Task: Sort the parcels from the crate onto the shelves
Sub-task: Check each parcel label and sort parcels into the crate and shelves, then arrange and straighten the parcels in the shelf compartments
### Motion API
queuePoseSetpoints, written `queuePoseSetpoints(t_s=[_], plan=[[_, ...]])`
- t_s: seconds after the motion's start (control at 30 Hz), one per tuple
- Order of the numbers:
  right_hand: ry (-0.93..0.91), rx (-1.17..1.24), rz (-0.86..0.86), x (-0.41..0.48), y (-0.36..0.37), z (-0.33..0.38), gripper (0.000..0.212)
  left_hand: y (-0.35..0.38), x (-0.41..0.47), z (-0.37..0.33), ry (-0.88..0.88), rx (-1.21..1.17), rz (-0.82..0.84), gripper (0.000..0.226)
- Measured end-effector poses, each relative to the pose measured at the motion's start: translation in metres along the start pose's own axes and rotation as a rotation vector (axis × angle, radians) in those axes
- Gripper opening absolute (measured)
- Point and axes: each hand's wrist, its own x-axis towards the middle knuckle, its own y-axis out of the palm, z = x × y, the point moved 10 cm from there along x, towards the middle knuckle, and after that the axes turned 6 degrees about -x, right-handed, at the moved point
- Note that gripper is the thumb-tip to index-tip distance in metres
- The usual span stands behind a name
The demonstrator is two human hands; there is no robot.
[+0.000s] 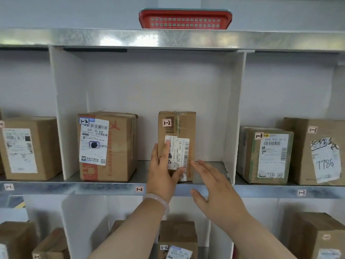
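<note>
Hands loose: left hand (162, 168) flat on upright white-labelled brown parcel (180, 124), right hand (221, 191) beside.

Left parcel (115, 146), right parcel (177, 126) apart in middle compartment (143, 172), basket (184, 20) above

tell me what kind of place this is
Likely a parcel pickup or sorting depot: a metal shelf rack split into bays, a slot tag marked 1-2 on its edge, and a tall cardboard parcel bearing a shipping label and a matching 1-2 sticker.
</note>
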Motion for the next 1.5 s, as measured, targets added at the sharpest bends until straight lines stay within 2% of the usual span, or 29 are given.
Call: queuePoseSetpoints(t_s=[0.17,0.33,0.43,0.57,0.7,0.9,1.13,1.27,1.5], plan=[[-0.045,0.017,-0.062,0.000,-0.001,0.006,0.067,-0.012,-0.010,-0.002,-0.033,0.044,-0.018,0.107],[-0.165,0.141,-0.129,-0.001,0.003,0.047,0.062,-0.065,-0.047,-0.017,0.020,0.248,-0.138,0.081],[-0.266,0.181,-0.106,-0.002,0.022,0.086,0.061,-0.110,-0.080,-0.020,0.029,0.380,-0.204,0.071],[-0.364,0.210,-0.037,-0.005,0.048,0.142,0.063,-0.172,-0.111,-0.013,-0.046,0.608,-0.222,0.067],[-0.414,0.282,0.021,-0.002,0.069,0.199,0.070,-0.238,-0.126,-0.008,-0.069,0.731,-0.266,0.065],[-0.505,0.309,0.010,0.024,0.099,0.301,0.070,-0.339,-0.125,0.020,-0.103,0.729,-0.338,0.064],[-0.486,0.357,0.007,0.072,0.145,0.413,0.070,-0.449,-0.096,0.079,-0.103,0.729,-0.347,0.064],[-0.488,0.385,0.004,0.096,0.164,0.449,0.070,-0.488,-0.071,0.120,-0.099,0.659,-0.332,0.074],[-0.464,0.362,-0.008,0.136,0.194,0.478,0.068,-0.511,-0.037,0.165,-0.050,0.602,-0.333,0.082]])
